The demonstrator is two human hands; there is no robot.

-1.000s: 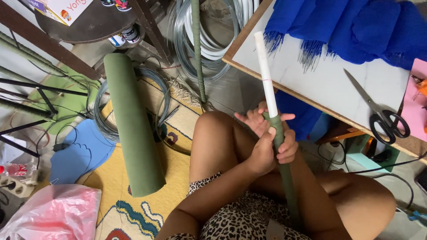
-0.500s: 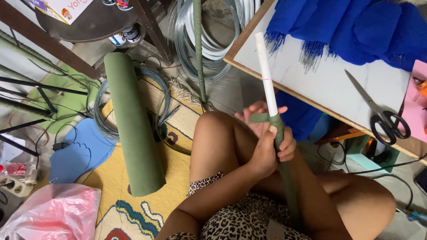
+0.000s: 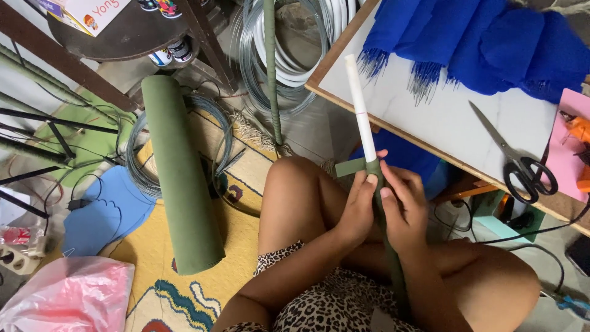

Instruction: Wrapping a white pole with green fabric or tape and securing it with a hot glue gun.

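Both hands grip a white rod partly wrapped in green tape, held over the lap.

The left hand (image 3: 356,212) and right hand (image 3: 405,206) close their fingers around the white rod (image 3: 359,107) at the point where its green tape (image 3: 351,166) wrapping ends; a short free end of tape projects to the left, just above the left thumb. The rod's bare upper part extends over the near-left edge of the worktop (image 3: 430,117). Black scissors (image 3: 516,163) lie near the worktop's right edge, and blue fringed fabric (image 3: 485,43) covers its far side. On the floor, a green felt roll (image 3: 178,172) lies across wire coils (image 3: 141,166), well apart from the hands.
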